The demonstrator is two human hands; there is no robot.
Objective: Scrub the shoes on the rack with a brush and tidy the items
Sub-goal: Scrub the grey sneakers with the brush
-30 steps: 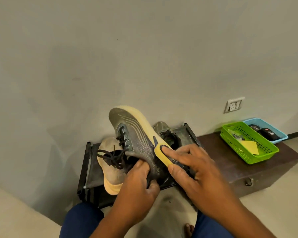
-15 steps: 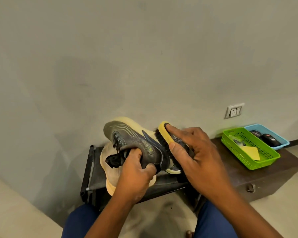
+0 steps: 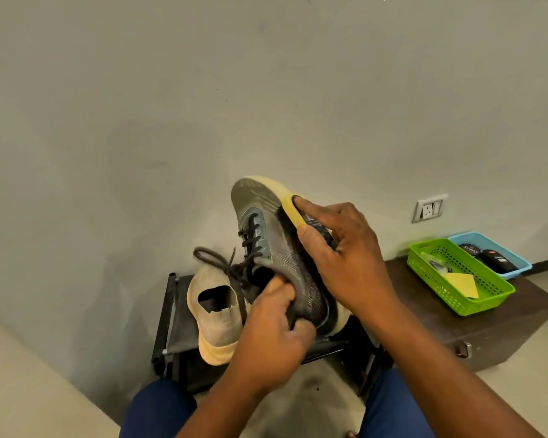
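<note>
A grey sneaker (image 3: pixel 266 222) with a pale sole and dark laces is held up, toe pointing away, above the black shoe rack (image 3: pixel 168 324). My left hand (image 3: pixel 276 330) grips its heel collar, thumb inside the opening. My right hand (image 3: pixel 342 257) holds a yellow-backed brush (image 3: pixel 293 210) with dark bristles pressed against the sneaker's right side near the toe. A beige knit shoe (image 3: pixel 215 311) lies on the rack to the left, its heel toward me.
To the right, a dark wooden bench (image 3: pixel 487 330) carries a green basket (image 3: pixel 456 298) with a yellow cloth and a blue tray (image 3: pixel 519 263) with polish tins. A wall socket (image 3: pixel 429 208) sits above. My knees in blue trousers are below.
The sneaker has been tipped up so its toe points higher. The brush has slid from the heel side up along the sneaker toward the toe.
</note>
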